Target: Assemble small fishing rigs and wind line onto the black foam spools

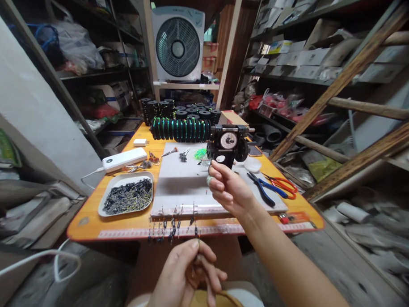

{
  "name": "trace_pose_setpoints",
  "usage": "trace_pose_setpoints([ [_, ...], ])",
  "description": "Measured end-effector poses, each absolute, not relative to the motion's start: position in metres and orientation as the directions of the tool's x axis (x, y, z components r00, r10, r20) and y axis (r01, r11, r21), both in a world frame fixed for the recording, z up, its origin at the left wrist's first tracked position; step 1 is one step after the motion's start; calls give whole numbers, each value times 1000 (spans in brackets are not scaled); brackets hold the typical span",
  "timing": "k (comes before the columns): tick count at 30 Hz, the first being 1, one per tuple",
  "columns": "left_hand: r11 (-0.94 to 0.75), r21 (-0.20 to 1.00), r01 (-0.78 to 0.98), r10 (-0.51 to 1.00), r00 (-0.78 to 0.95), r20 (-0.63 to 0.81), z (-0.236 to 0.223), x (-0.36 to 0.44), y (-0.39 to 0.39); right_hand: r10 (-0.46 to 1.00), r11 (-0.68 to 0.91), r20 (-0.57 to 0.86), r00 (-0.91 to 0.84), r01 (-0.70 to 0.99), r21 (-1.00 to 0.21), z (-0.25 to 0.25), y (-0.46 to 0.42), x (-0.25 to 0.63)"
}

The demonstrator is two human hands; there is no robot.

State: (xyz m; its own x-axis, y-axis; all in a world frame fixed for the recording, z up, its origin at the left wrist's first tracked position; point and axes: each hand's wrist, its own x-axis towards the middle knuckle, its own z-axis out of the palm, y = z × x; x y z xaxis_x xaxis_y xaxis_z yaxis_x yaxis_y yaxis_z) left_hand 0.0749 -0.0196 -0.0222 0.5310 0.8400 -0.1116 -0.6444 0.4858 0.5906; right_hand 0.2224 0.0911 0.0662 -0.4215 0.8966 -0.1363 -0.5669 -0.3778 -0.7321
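Note:
Low in front of the table edge, my left hand (190, 271) is closed in a pinch at the lower end of a small dark piece on a thin stem (196, 231). Beside it, several similar dark pieces (172, 230) hang in a row along the board's front edge. My right hand (228, 188) is raised over the white board (179, 184), its fingers curled and thumb pressed to the forefinger; what they hold is too small to tell. A grey-green wrap (209, 180) shows on one finger. Just behind stands a black geared device with a round dial (228, 140), carrying a row of black spools (180, 129).
A white tray (103, 209) of small dark parts sits left, near a white power bank (124, 159). Blue-handled pliers (264, 191) and orange-handled scissors (285, 185) lie right. More black spools (192, 110) stand behind, below a box fan (178, 47). A wooden ladder (341, 82) leans right.

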Motion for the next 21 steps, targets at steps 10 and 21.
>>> trace_pose_setpoints([
  [10, 370, 756, -540, 881, 461, -101, -1, 72, -20, 893, -357, -100, -439, -556, -750, 69, 92, 224],
  [21, 65, 922, -382, 928, 363, 85, 13, 61, 5, 906, -288, -62, -419, -503, -815, 85, 85, 227],
])
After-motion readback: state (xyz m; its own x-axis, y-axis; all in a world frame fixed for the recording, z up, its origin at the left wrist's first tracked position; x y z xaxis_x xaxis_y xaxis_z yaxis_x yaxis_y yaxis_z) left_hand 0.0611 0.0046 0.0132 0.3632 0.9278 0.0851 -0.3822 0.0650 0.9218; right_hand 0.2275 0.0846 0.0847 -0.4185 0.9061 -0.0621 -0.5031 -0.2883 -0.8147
